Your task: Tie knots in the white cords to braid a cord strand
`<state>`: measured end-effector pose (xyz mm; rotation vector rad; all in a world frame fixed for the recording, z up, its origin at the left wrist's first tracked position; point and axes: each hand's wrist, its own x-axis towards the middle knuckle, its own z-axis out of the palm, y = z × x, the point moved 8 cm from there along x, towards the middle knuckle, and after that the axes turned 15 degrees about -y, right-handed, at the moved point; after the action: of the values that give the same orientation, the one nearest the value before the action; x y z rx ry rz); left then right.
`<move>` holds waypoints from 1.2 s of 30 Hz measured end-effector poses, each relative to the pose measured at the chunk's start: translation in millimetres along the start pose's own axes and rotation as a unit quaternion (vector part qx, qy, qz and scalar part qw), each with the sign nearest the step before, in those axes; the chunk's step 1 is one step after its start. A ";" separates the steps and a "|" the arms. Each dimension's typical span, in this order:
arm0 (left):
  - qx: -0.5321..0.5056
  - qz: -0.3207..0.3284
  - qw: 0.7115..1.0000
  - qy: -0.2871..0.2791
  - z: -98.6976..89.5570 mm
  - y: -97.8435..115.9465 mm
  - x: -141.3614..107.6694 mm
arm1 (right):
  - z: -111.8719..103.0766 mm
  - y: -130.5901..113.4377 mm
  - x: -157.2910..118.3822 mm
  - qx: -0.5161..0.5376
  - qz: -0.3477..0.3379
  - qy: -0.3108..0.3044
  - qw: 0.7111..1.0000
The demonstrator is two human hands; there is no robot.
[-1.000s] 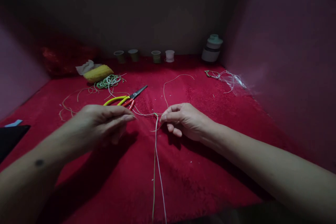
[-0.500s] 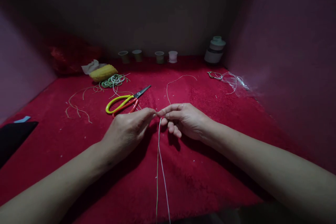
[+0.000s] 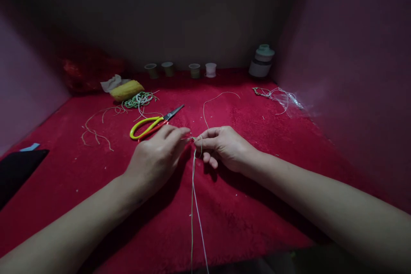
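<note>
My right hand [image 3: 229,147] pinches a thin cord between thumb and index finger, its other fingers loosely curled below. A small pale green loop stands around those fingertips. From the pinch two strands, a white cord [image 3: 200,218] and a green cord [image 3: 192,222], hang toward the near edge. Another thin strand [image 3: 204,113] runs out behind the right hand in a curve over the cloth. Opposite, my left hand [image 3: 160,147] holds a short length of the cord, its index finger raised; the thumb is mostly hidden. Behind the left hand lie scissors [image 3: 146,127] with yellow and red handles.
Red cloth [image 3: 257,222] covers the table. Tangled cords [image 3: 139,99] lie beside a yellow roll [image 3: 126,90] at back left. Several spools [image 3: 210,70] and a bottle [image 3: 261,62] stand along the back. More cord [image 3: 272,93] lies by clear plastic [image 3: 292,105] at right.
My left fingers have shifted slightly left and apart from the right fingertips, with the index finger lifting. A small loop now shows at the right fingertips.
</note>
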<state>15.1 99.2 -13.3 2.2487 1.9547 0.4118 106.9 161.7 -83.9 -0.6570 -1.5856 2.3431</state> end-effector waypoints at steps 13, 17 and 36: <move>-0.725 -0.177 0.559 -0.362 89.5 11.3 -20.3 | -17.2 -45.6 -13.2 -0.509 -0.008 0.068 0.858; -0.737 -0.181 0.542 -0.361 91.7 10.7 -24.6 | -57.7 -58.3 -19.9 -0.478 0.029 0.180 0.859; -0.628 -0.229 0.671 -0.322 78.1 -6.1 -21.3 | -125.6 -72.7 -39.3 -0.212 -0.071 0.330 0.917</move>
<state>29.4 85.2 -91.9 0.7729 1.0872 0.5317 198.5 275.0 -46.9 -1.2149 -1.7113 1.4289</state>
